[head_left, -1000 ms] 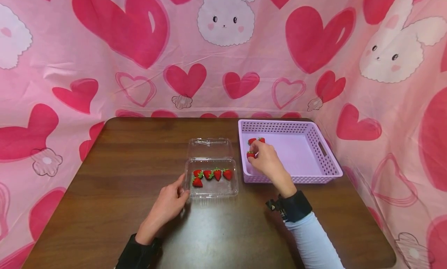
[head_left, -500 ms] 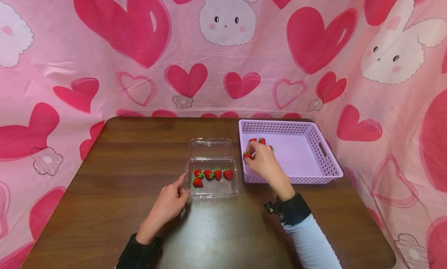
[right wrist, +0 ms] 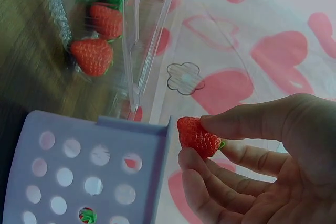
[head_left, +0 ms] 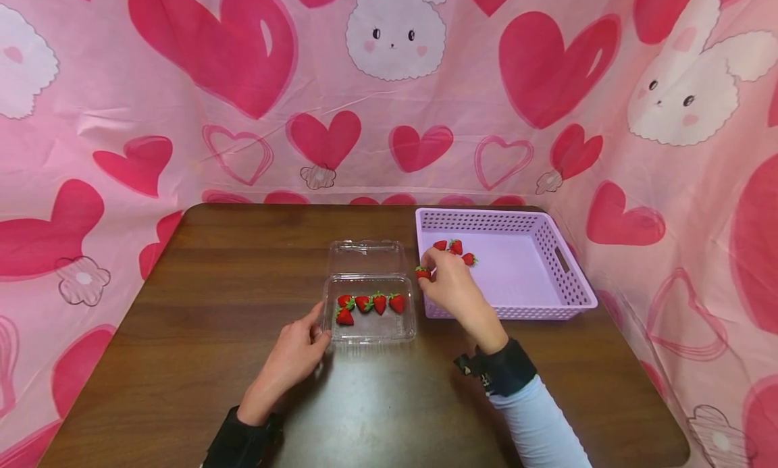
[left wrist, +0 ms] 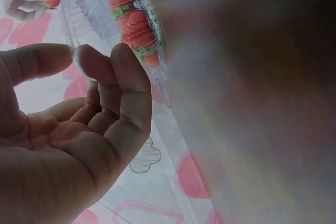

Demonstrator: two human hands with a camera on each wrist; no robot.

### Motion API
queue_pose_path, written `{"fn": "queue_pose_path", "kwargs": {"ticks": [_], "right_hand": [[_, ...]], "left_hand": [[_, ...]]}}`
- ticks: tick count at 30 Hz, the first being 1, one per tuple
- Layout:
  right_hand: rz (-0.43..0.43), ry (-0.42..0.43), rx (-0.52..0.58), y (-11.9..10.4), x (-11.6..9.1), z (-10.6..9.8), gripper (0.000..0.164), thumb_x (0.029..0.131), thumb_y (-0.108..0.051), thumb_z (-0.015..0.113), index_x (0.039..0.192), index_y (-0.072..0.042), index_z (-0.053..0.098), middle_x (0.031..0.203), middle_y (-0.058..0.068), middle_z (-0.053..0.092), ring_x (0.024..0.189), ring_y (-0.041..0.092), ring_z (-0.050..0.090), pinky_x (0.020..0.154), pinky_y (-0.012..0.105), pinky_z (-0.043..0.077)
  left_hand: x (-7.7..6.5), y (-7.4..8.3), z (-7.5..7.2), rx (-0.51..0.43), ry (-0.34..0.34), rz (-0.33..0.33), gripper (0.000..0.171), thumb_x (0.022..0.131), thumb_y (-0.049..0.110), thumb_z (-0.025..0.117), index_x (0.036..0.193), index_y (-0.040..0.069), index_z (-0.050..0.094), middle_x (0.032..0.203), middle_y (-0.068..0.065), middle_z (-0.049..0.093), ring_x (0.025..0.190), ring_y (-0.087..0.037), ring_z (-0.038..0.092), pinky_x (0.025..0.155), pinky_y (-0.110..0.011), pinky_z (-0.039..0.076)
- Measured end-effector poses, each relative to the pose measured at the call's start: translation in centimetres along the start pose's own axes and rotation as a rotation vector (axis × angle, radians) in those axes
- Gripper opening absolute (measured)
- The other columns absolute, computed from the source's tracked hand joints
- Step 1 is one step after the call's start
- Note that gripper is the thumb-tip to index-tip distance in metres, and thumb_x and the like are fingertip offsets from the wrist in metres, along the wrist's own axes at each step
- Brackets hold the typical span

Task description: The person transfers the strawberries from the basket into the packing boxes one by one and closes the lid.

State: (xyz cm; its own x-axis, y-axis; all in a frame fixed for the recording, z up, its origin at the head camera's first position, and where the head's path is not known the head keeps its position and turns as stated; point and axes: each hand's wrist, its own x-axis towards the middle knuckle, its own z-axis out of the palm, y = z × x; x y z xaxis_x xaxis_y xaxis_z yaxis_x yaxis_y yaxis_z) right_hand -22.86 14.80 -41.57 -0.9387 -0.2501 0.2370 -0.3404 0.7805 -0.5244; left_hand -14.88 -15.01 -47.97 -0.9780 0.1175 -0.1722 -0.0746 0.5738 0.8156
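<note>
My right hand [head_left: 452, 284] pinches a red strawberry [right wrist: 198, 137] between thumb and fingertips, just above the left rim of the lilac basket [head_left: 519, 272]. More strawberries [head_left: 469, 259] lie in the basket's left part, partly covered by that hand. To the left stands a clear plastic clamshell box [head_left: 385, 329] with its lid [head_left: 367, 257] folded back. Several strawberries [head_left: 379, 304] sit inside it, mostly in a row along the back, with one in front at the left. My left hand [head_left: 293, 350] grips the box's left rim [left wrist: 68, 24] between thumb and fingers.
The box and basket stand side by side on a brown wooden table [head_left: 231, 252], a narrow gap between them. A pink cloth [head_left: 377, 103] with hearts and rabbits hangs behind the table and along its sides. The basket wall [right wrist: 79, 145] has rows of round holes.
My right hand has lifted the strawberry and carried it left, from inside the basket to over its left rim. The left hand and the box stay in place.
</note>
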Motion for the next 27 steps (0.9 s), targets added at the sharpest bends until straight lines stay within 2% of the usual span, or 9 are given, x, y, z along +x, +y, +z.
{"fn": "queue_pose_path", "kwargs": {"ticks": [6,13,21,27], "right_hand": [[-0.013,-0.023,0.024,-0.6,-0.2,0.4,0.02,0.083,-0.002,0.081,0.093,-0.005,0.064,0.085,0.008,0.067,0.067,0.019,0.062,0.066,0.038,0.056],[-0.031,-0.01,0.028,-1.2,-0.4,0.8,0.02,0.083,-0.002,0.081,0.092,-0.005,0.063,0.08,0.006,0.063,0.066,0.019,0.058,0.063,0.036,0.051],[0.027,-0.088,0.065,-1.9,-0.7,1.7,0.023,0.085,-0.005,0.084,0.099,-0.007,0.066,0.081,0.003,0.061,0.074,0.023,0.056,0.063,0.033,0.052],[0.034,-0.12,0.074,-2.4,-0.9,2.6,0.024,0.085,-0.006,0.084,0.102,-0.006,0.066,0.081,0.003,0.062,0.07,0.022,0.055,0.063,0.033,0.052]], "left_hand": [[0.0,0.0,0.0,-0.003,-0.003,-0.005,0.068,0.1,0.011,0.064,0.162,0.002,0.037,0.075,-0.007,0.052,0.058,-0.019,0.05,0.049,-0.029,0.041],[-0.1,0.0,0.0,-0.005,-0.003,-0.004,0.068,0.1,0.011,0.064,0.163,0.002,0.037,0.076,-0.007,0.052,0.058,-0.019,0.05,0.048,-0.029,0.04],[0.1,0.0,0.0,0.005,0.004,-0.008,0.068,0.1,0.012,0.064,0.162,0.002,0.037,0.076,-0.007,0.051,0.058,-0.019,0.049,0.048,-0.028,0.04],[0.1,0.0,0.1,0.0,0.005,-0.011,0.069,0.1,0.011,0.065,0.163,0.003,0.038,0.075,-0.007,0.051,0.058,-0.019,0.05,0.049,-0.029,0.04]]}}
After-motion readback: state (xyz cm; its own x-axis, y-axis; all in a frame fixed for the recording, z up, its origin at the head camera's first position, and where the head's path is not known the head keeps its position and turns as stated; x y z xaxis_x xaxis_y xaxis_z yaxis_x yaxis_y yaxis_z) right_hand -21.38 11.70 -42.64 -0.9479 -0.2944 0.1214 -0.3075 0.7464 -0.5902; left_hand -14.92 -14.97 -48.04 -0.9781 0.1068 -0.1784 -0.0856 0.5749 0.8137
